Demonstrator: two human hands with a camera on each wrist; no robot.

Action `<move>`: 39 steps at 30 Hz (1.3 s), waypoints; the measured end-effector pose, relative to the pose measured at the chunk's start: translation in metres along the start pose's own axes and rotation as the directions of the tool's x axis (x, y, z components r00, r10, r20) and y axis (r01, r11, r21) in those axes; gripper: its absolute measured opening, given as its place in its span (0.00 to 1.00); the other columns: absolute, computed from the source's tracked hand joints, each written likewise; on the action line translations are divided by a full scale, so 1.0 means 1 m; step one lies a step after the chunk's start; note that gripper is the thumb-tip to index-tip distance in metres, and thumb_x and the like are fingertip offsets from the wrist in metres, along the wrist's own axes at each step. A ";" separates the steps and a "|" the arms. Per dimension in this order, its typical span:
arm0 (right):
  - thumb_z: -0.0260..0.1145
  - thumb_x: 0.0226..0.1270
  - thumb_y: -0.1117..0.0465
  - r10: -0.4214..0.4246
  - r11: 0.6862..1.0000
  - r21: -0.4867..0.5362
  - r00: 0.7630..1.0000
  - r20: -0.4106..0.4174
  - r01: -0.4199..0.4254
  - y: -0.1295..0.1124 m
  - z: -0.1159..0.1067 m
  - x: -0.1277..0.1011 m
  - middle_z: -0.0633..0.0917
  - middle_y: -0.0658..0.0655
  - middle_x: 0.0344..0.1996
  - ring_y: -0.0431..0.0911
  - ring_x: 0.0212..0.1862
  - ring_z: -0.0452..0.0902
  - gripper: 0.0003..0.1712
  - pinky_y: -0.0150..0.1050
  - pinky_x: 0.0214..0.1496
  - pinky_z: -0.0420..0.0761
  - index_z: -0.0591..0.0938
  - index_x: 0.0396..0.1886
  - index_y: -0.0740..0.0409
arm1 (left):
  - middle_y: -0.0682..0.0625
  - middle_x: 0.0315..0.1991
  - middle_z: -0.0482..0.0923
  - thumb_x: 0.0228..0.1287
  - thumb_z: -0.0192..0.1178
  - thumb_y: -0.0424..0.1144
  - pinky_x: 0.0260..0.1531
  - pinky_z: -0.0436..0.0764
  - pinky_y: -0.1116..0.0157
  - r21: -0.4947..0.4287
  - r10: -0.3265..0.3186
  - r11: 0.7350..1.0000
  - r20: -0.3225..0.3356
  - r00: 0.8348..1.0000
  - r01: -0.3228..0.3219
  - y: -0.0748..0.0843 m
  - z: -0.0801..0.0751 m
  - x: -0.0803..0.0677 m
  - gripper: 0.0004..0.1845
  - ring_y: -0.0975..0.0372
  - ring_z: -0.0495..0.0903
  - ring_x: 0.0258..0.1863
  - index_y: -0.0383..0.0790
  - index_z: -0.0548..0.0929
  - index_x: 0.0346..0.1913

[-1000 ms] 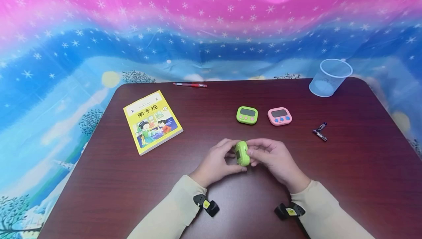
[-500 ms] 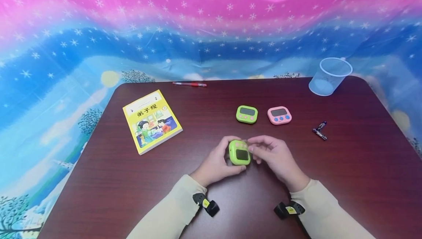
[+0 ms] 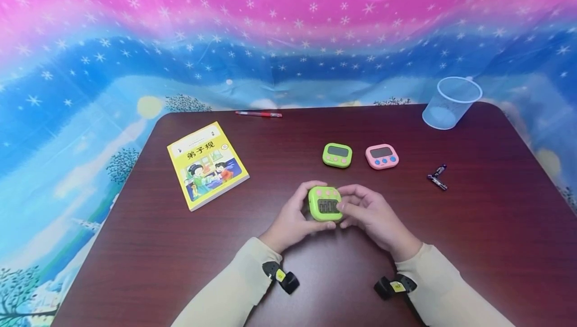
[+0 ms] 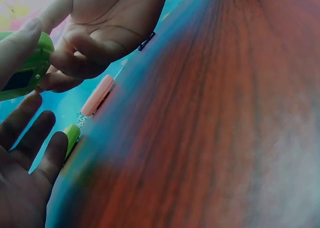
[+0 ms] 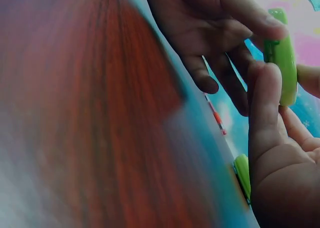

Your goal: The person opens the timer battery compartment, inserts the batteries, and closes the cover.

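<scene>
1. Both hands work mid-bench: left hand and right hand pinch the green timer between them, raised, face up.
2. Bare bench lies wide on either side, edges well apart.
3. Just beyond sit a second green timer and a pink timer.
4. Far right corner: a clear cup, contents too faint to tell.

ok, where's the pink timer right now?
Head view: the pink timer lies on the table, right of centre, beside the loose green timer and beyond both hands.
</scene>
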State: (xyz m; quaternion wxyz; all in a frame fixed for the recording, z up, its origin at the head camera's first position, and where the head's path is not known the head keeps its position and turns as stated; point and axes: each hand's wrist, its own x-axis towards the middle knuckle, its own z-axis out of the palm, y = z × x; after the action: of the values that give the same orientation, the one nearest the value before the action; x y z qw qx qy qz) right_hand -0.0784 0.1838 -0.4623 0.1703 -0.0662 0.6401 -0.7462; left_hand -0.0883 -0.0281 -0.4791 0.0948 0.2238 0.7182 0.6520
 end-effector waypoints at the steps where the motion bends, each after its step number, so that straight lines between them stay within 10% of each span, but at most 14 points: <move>1: 0.64 0.70 0.69 0.007 1.000 0.008 1.000 0.009 -0.007 0.000 0.000 0.000 0.85 0.58 0.40 0.44 0.34 0.83 0.22 0.38 0.35 0.88 0.70 0.59 0.74 | 0.52 0.61 0.77 0.48 0.79 0.28 0.58 0.78 0.64 -0.007 -0.005 1.000 -0.004 1.000 0.005 0.000 0.000 0.000 0.44 0.61 0.79 0.57 0.48 0.68 0.67; 12: 0.66 0.69 0.69 -0.006 1.000 -0.031 0.998 -0.068 0.004 0.001 -0.001 0.001 0.85 0.61 0.43 0.43 0.36 0.83 0.24 0.38 0.37 0.88 0.71 0.61 0.72 | 0.44 0.61 0.75 0.54 0.75 0.27 0.45 0.86 0.65 -0.111 -0.082 0.990 0.027 0.996 0.084 0.000 -0.002 0.001 0.44 0.61 0.82 0.50 0.38 0.62 0.72; 22: 0.66 0.69 0.68 -0.011 0.998 -0.064 0.991 -0.134 0.003 0.001 -0.002 0.002 0.85 0.60 0.42 0.43 0.36 0.83 0.23 0.39 0.36 0.88 0.73 0.59 0.72 | 0.50 0.50 0.82 0.53 0.77 0.30 0.41 0.87 0.63 0.037 -0.073 0.997 0.071 0.995 0.070 0.004 -0.021 0.003 0.40 0.61 0.82 0.40 0.40 0.68 0.68; 39: 0.65 0.72 0.66 0.027 0.983 0.182 0.950 -0.313 0.032 0.004 0.023 0.000 0.84 0.55 0.38 0.42 0.35 0.82 0.16 0.35 0.40 0.87 0.73 0.54 0.67 | 0.47 0.44 0.83 0.45 0.82 0.33 0.46 0.84 0.56 0.052 -0.043 0.997 -0.192 0.980 0.054 0.008 0.002 0.001 0.38 0.59 0.81 0.42 0.39 0.71 0.58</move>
State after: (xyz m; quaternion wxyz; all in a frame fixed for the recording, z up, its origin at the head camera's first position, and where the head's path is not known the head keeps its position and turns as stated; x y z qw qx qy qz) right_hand -0.0708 0.1618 -0.4623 0.0709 0.0685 0.5869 -0.8036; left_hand -0.0871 -0.0252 -0.4718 0.0349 0.1453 0.7477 0.6471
